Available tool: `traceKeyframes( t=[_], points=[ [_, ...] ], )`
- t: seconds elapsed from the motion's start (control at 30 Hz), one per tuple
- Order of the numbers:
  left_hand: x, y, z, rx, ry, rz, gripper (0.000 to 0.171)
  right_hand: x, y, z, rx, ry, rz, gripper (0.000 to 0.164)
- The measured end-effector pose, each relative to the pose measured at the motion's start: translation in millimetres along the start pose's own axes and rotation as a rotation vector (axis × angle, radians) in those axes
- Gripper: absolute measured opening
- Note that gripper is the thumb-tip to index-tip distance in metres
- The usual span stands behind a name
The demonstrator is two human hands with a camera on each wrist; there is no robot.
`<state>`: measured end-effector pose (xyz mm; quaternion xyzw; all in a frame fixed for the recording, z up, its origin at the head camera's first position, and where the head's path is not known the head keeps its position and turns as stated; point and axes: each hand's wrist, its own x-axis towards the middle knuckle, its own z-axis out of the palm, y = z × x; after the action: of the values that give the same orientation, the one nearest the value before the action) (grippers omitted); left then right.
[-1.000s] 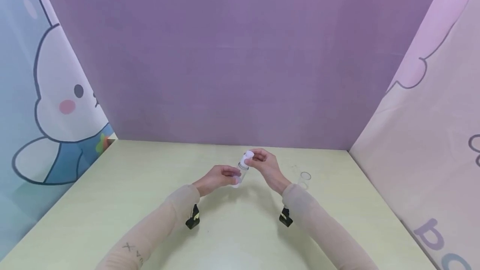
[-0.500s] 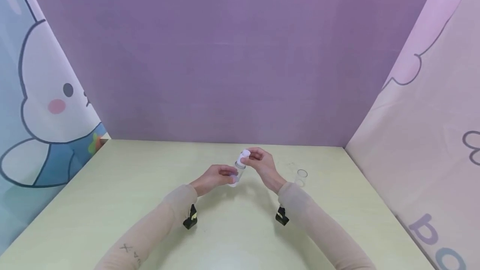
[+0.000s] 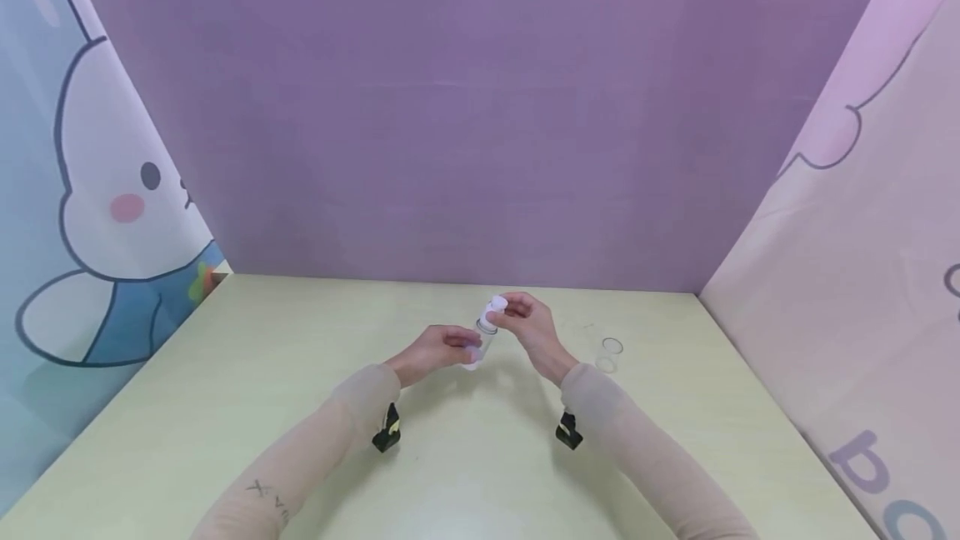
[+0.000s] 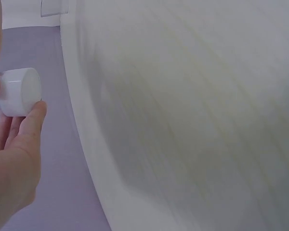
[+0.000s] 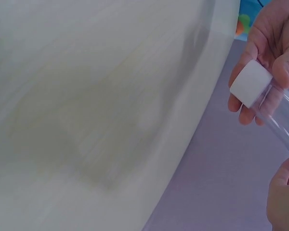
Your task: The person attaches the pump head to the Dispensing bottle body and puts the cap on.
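Observation:
A small clear bottle (image 3: 483, 343) with a white base and a white top (image 3: 495, 307) is held tilted above the table by both hands, its top leaning right. My left hand (image 3: 435, 348) grips the lower end, its thumb and fingers round the white base (image 4: 25, 91). In the right wrist view that base (image 5: 251, 83) and the clear wall (image 5: 282, 118) show between the two hands. My right hand (image 3: 534, 332) pinches the white top between thumb and fingers. The top lies outside both wrist views, so its detail is hard to make out.
On the pale table (image 3: 465, 473), right of my hands, stands a clear thin-walled cylinder (image 3: 610, 355) with a dark rim. Behind the table rises a purple panel (image 3: 465, 123). Printed cloth walls (image 3: 862, 290) flank both sides.
The scene shifts slightly left and then back as the head moves. Both hands keep their hold on the bottle, with no clear change in its tilt.

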<state>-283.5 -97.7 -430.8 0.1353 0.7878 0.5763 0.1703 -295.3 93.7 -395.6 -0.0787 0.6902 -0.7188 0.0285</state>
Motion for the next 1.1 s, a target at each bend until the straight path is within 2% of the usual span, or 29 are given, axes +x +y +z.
traceKeyframes(
  t=[0.23,0.47,0.83,1.1],
  points=[
    [1.0,-0.6,0.1,-0.012,-0.001,0.01,0.043,0.6,-2.1,-1.5,0.004,-0.019,0.004,0.034],
    [0.5,0.4,2.6,-0.024,0.018,-0.019,0.041,-1.1,-1.8,-1.8,0.001,-0.01,0.001,0.033],
    [-1.1,-0.6,4.3,-0.032,0.02,-0.006,0.04,-3.6,-1.5,-3.8,-0.023,-0.035,0.017,0.038],
    [-1.3,0.5,2.8,-0.024,0.015,0.001,0.039,-3.9,-4.9,-7.2,-0.045,-0.105,-0.002,0.044]
  ],
)
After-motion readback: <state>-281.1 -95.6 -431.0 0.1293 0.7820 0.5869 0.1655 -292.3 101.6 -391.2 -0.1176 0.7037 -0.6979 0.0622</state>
